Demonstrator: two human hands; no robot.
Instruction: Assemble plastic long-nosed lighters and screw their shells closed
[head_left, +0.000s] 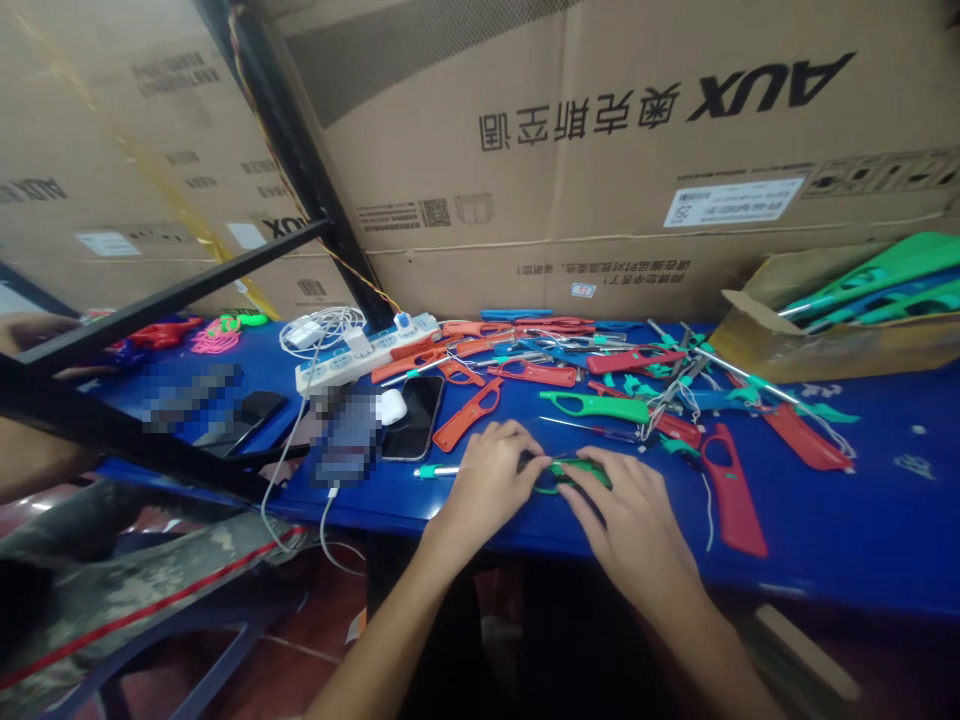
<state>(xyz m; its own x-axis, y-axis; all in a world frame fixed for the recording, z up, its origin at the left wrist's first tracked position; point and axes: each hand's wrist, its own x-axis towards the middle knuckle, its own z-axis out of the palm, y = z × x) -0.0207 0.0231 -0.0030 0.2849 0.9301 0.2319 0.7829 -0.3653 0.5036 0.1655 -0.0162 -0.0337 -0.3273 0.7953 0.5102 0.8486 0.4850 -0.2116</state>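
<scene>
Both hands are on a green long-nosed gas lighter at the front edge of the blue table. My left hand is closed around its middle, thumb and fingers pinching near the trigger ring. Out past that hand, to the left, sticks the lighter's metal tube with a teal piece on it. My right hand grips the green handle between thumb and fingers, hiding part of it. Just beyond lie a screwdriver and a green handle shell. A red handle shell rests right of my right hand.
Lighter parts, tubes and wires are heaped behind my hands. A carton of green and blue lighters stands at the right. Phones, a white power strip and cables lie left. A black metal frame separates another person's arm.
</scene>
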